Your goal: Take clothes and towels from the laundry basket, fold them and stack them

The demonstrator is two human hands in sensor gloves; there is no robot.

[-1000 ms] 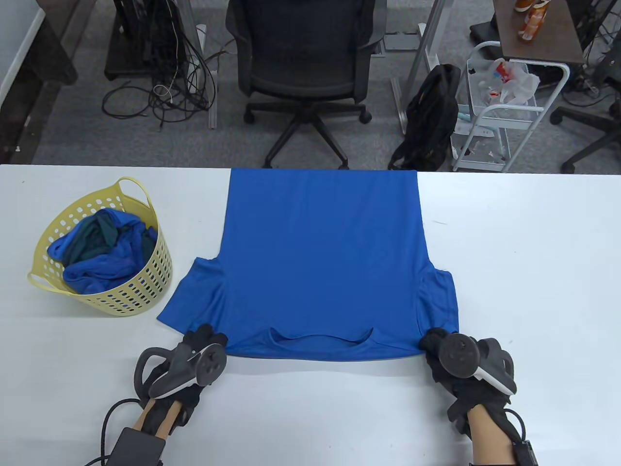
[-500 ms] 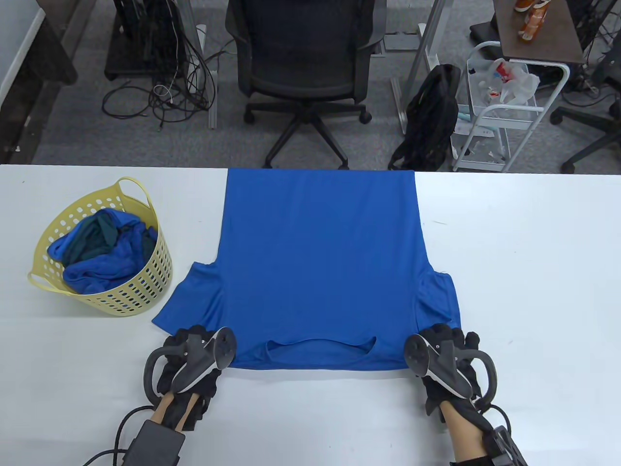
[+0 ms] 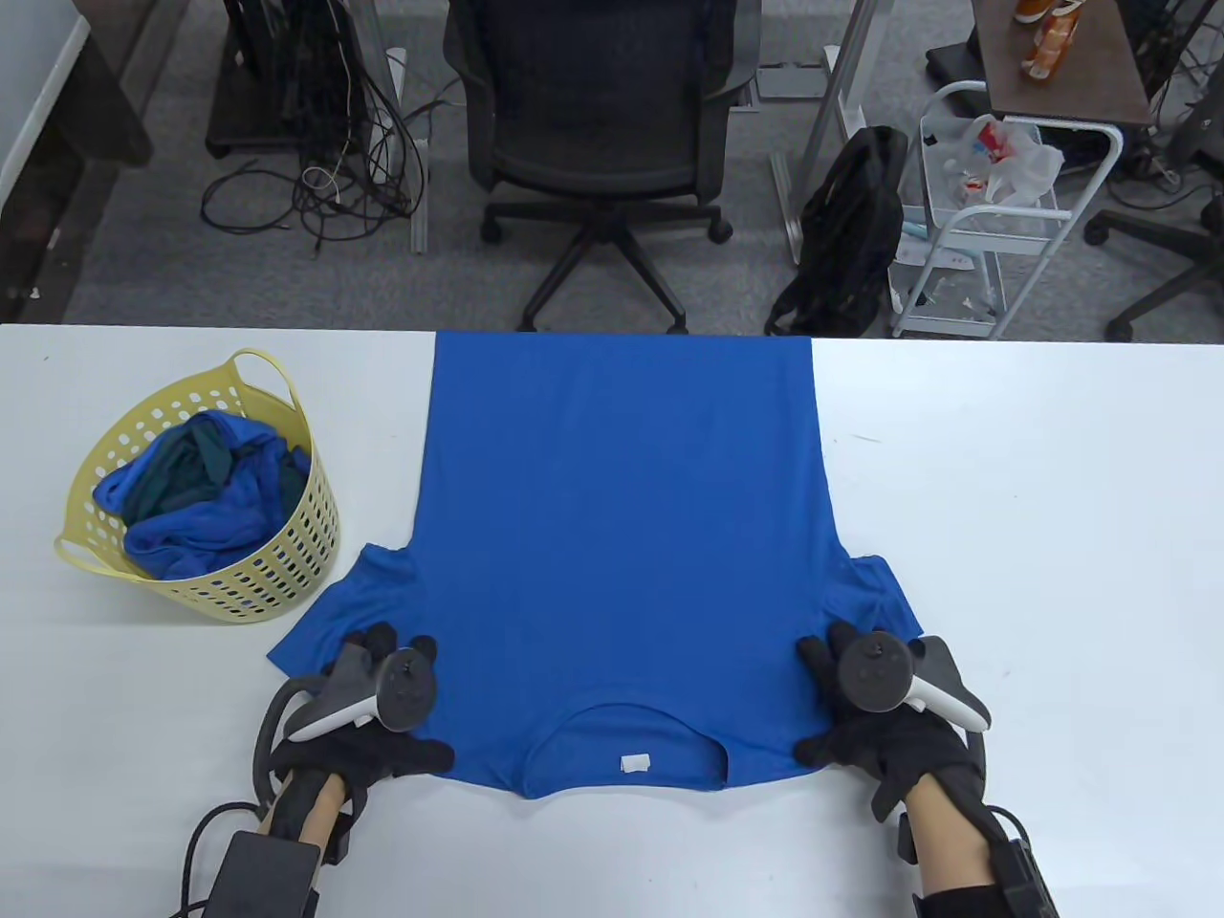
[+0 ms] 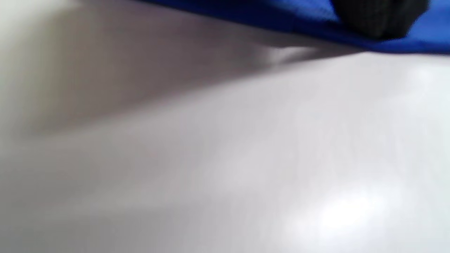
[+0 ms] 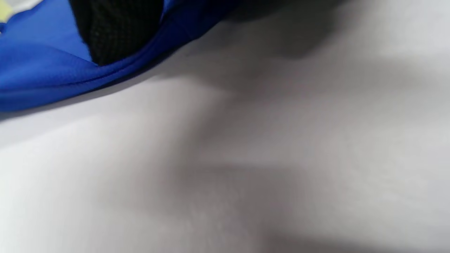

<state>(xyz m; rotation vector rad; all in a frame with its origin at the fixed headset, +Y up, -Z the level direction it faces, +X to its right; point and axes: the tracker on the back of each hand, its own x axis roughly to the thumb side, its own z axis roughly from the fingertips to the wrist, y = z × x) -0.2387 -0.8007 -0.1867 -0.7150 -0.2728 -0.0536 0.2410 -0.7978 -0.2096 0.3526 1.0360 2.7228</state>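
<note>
Both hands, left hand (image 3: 368, 712) and right hand (image 3: 885, 712), pinch the blue shirt (image 3: 622, 535) by its near shoulders, fingers curled, spreading it flat on the table (image 3: 1033, 497); folding the sleeves inward likely follows.

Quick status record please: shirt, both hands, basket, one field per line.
shirt: blue T-shirt spread flat on white table, collar and white tag nearest the person, hem at the far edge
left hand: left hand on the shirt's shoulder by the left sleeve
right hand: right hand on the other shoulder
grip: fingers on the fabric; pinch or press, cannot tell
basket: yellow laundry basket left of the shirt, holding blue and dark green laundry
</note>
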